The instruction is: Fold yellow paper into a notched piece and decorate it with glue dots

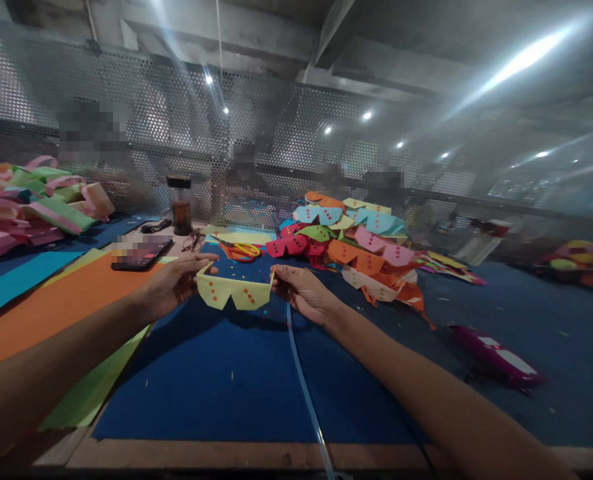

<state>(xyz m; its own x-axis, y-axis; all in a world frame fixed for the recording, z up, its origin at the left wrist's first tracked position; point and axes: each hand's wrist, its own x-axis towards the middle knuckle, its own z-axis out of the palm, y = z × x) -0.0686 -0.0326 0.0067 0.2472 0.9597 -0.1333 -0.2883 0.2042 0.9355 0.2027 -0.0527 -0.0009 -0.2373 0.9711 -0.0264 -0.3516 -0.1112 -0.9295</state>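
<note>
Both my hands hold up a folded yellow paper piece (233, 293) with small orange squares on it, a little above the blue mat (236, 380). My left hand (173, 285) pinches its left end, thumb on top. My right hand (301, 292) pinches its right end. The paper's two side flaps point away from me.
A heap of similar folded paper pieces (356, 250) in many colours lies behind to the right. Scissors with orange-yellow handles (241, 251), a phone (141, 253), a dark jar (180, 205) and orange and green sheets (61, 300) lie left. A magenta tool (496, 357) rests right. A mesh screen stands behind.
</note>
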